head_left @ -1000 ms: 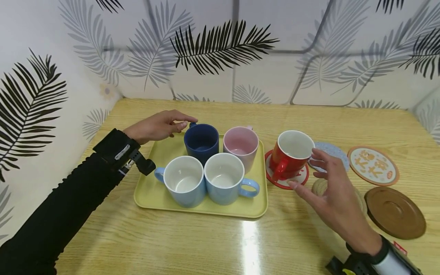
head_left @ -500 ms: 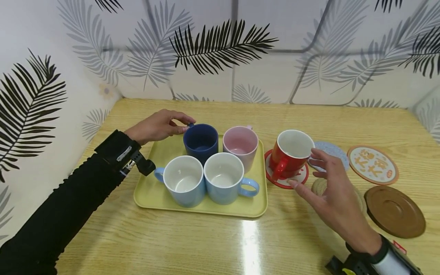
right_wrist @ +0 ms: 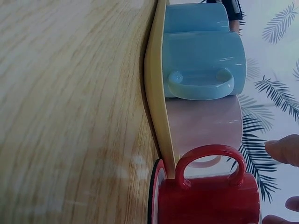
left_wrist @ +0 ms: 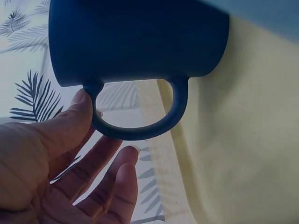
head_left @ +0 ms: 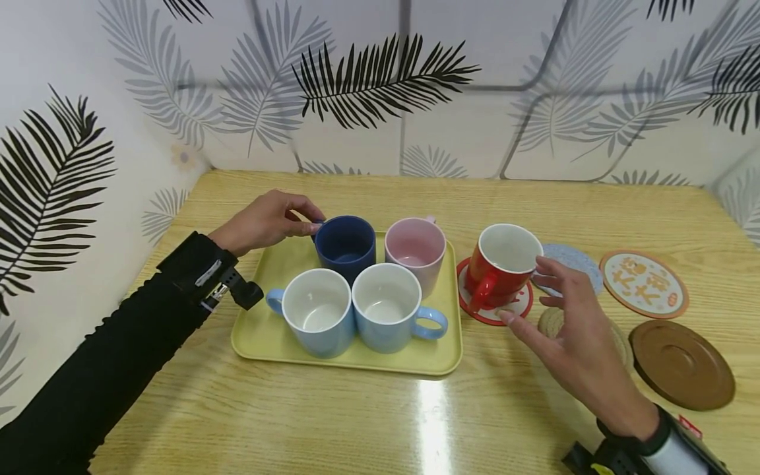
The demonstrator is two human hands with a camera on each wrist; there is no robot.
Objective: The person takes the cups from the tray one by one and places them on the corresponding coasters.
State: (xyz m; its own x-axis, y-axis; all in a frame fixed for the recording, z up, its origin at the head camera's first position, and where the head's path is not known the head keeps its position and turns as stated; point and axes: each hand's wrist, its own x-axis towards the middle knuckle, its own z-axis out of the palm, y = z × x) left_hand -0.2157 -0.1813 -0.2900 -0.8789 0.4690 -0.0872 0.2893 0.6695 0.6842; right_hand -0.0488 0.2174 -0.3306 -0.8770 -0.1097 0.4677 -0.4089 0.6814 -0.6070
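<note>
My left hand pinches the handle of the dark blue mug, which stands at the back of the yellow tray. In the left wrist view the thumb and fingers meet the upper end of the handle. A pink mug is to its right, with two light blue mugs in front. My right hand is held beside the red mug, fingers spread and bent; in the right wrist view a gap shows between its fingertips and that mug.
Under the red mug lies a red-rimmed coaster. Further right on the wooden table are a blue coaster, an orange-rimmed one, a brown one and a woven one partly behind my right hand. A patterned wall covering stands behind.
My left hand has moved a little left and closed its thumb and fingers on the dark blue mug's handle. The mug has turned and shifted slightly left. My right hand has stayed still.
</note>
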